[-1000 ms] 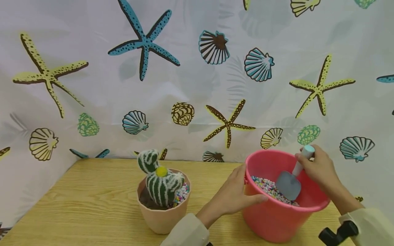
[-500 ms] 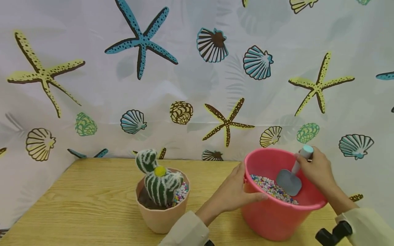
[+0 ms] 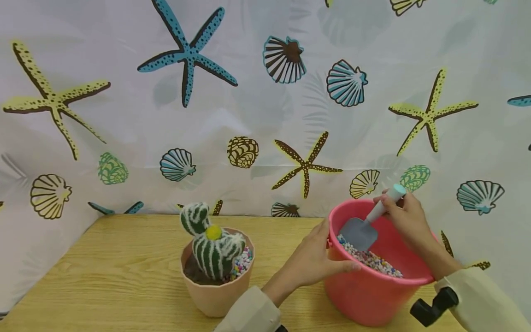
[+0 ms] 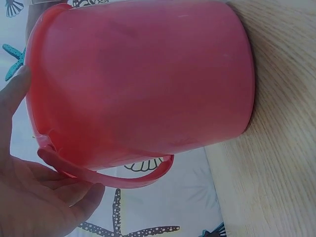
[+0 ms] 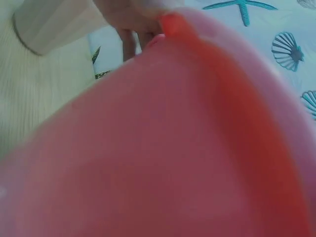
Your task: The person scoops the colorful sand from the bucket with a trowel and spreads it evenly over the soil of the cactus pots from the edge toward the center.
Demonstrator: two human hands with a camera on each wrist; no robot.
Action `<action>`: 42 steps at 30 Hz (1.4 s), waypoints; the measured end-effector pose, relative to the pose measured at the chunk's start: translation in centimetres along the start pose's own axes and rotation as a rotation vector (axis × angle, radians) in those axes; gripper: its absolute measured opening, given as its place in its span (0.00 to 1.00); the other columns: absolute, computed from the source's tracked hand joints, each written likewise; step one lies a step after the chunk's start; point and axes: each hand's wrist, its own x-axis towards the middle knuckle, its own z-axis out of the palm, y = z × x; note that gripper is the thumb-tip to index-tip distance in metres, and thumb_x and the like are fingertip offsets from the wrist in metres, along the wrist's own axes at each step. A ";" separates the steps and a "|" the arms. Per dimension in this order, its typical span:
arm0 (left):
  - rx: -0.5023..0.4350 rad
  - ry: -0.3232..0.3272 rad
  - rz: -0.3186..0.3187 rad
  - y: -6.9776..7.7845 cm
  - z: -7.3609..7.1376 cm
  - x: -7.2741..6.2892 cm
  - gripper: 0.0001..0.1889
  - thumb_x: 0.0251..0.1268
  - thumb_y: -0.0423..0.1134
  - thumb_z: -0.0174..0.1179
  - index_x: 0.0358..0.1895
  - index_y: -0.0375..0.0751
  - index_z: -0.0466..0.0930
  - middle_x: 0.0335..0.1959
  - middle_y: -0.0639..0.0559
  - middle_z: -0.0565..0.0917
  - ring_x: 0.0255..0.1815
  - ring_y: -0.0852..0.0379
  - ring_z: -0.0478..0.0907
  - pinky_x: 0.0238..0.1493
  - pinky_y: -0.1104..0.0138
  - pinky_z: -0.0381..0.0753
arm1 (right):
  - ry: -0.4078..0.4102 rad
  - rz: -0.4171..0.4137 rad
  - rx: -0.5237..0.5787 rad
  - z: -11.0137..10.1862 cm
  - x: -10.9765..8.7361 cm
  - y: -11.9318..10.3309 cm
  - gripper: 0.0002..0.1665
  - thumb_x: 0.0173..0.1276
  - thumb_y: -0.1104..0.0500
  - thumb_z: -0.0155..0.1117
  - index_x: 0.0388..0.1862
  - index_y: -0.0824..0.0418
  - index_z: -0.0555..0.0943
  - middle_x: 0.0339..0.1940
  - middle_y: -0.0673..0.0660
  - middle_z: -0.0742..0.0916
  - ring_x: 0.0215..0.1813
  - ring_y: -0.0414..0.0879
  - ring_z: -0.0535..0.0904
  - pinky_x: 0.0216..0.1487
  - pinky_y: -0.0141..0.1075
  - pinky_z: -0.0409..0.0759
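Many beads (image 3: 376, 262), scoop blade (image 3: 359, 234) in bucket (image 3: 367, 297); cactus (image 3: 212, 256) in pot (image 3: 213, 297).

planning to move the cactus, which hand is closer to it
Left. The left hand is at the bucket rim, right of the cactus; the right hand is farther right, holding the scoop.

Head cam: looks forward and down across the pale wood-grain table (image 3: 124, 276), mid-range, round pink-red plastic bucket (image 3: 373, 302) at right. Left wrist: close, turned sideways at bucket's outer wall. Right wrist: nearer, blurred; both share bucket.
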 end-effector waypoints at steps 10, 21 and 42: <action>0.012 -0.005 -0.014 0.2 0.0 0.0 0.53 0.47 0.59 0.71 0.76 0.57 0.48 0.69 0.57 0.66 0.63 0.58 0.71 0.56 0.66 0.78 | -0.219 -0.069 -0.047 -1.5 -0.8 -0.8 0.23 0.78 0.54 0.45 0.59 0.73 0.65 0.50 0.66 0.80 0.45 0.32 0.81 0.50 0.35 0.82; 0.033 -0.008 -0.025 0.2 0.0 -0.1 0.54 0.47 0.60 0.70 0.76 0.57 0.47 0.70 0.58 0.65 0.62 0.57 0.72 0.55 0.65 0.78 | -0.104 -0.099 -0.298 -2.8 -0.8 -0.1 0.22 0.74 0.52 0.53 0.53 0.71 0.70 0.46 0.68 0.82 0.49 0.59 0.81 0.40 0.38 0.85; 0.022 -0.004 -0.030 0.2 0.0 -0.2 0.54 0.48 0.59 0.70 0.76 0.57 0.45 0.70 0.57 0.65 0.61 0.58 0.73 0.55 0.65 0.78 | 0.031 -0.138 -0.376 -4.0 0.4 2.6 0.23 0.75 0.52 0.50 0.52 0.72 0.69 0.48 0.70 0.81 0.49 0.50 0.78 0.50 0.29 0.78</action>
